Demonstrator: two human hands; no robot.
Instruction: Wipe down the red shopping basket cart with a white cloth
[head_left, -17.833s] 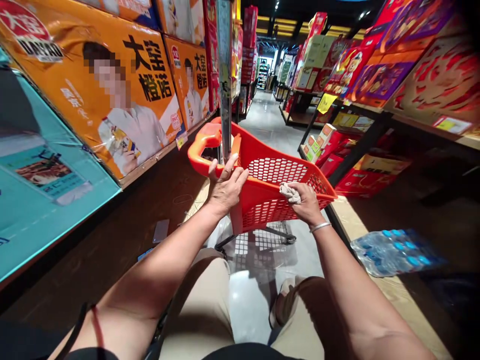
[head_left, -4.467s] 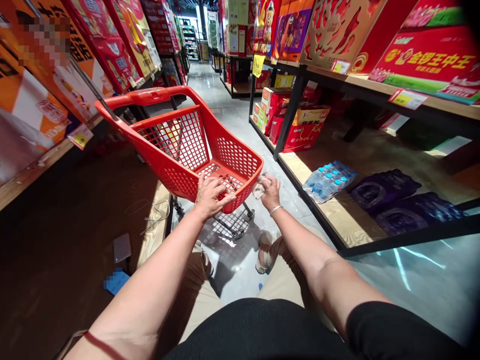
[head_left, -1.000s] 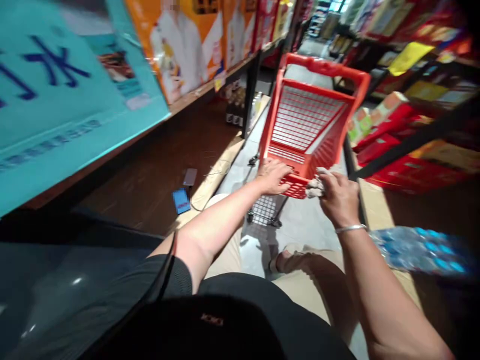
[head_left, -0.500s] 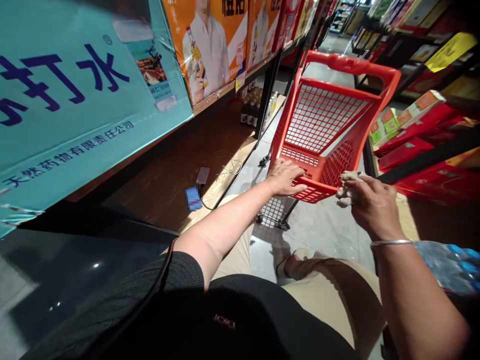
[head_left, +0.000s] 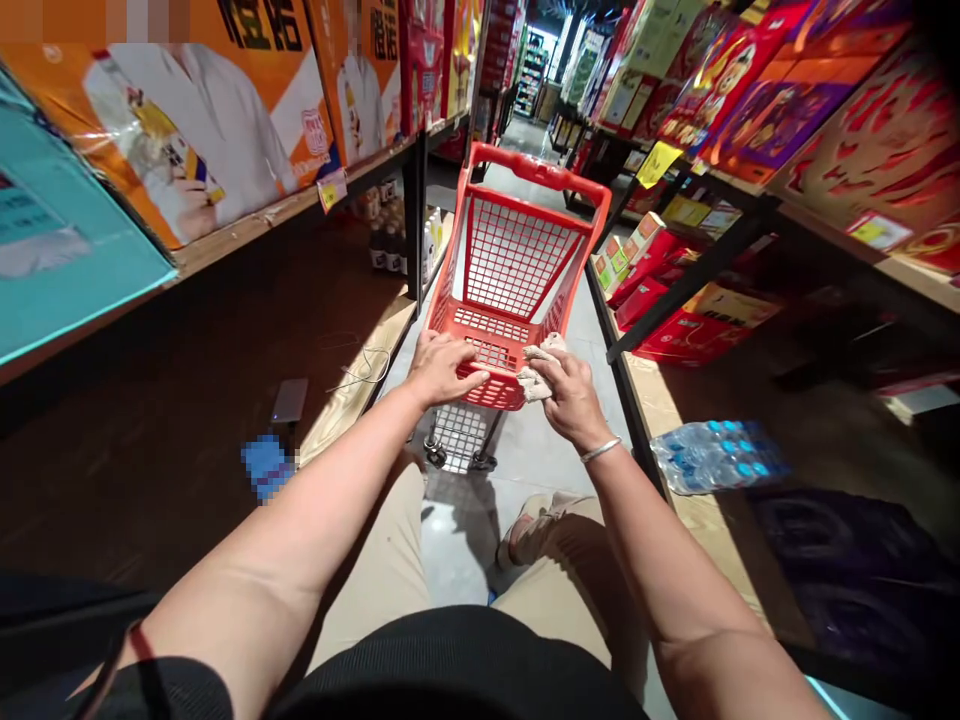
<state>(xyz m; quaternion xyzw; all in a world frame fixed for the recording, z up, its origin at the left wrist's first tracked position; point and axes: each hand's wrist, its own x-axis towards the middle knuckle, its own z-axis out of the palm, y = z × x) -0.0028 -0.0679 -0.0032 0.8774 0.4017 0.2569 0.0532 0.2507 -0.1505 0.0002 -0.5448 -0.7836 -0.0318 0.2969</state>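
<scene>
A red plastic shopping cart [head_left: 525,255] stands in front of me in the aisle, its basket bare in the part I can see. My left hand [head_left: 446,370] grips its near rim at the left corner, fingers over the edge and thumb lying along it. In my right hand [head_left: 571,395] is a crumpled whitish cloth [head_left: 536,388], bunched between the fingers. Hand and cloth are at the cart's near right corner; whether the cloth presses on the rim I cannot tell exactly.
Shelving lines both sides. Orange cartons [head_left: 225,130] are on the left, red gift boxes [head_left: 697,320] on the right. A pack of water bottles [head_left: 712,455] lies on the low right shelf. A cable [head_left: 367,365] and a flat grey device [head_left: 290,400] lie low left.
My view has swung right and up the aisle. My right hand with the cloth has come in from the right to the cart's near corner. My left hand keeps its hold.
</scene>
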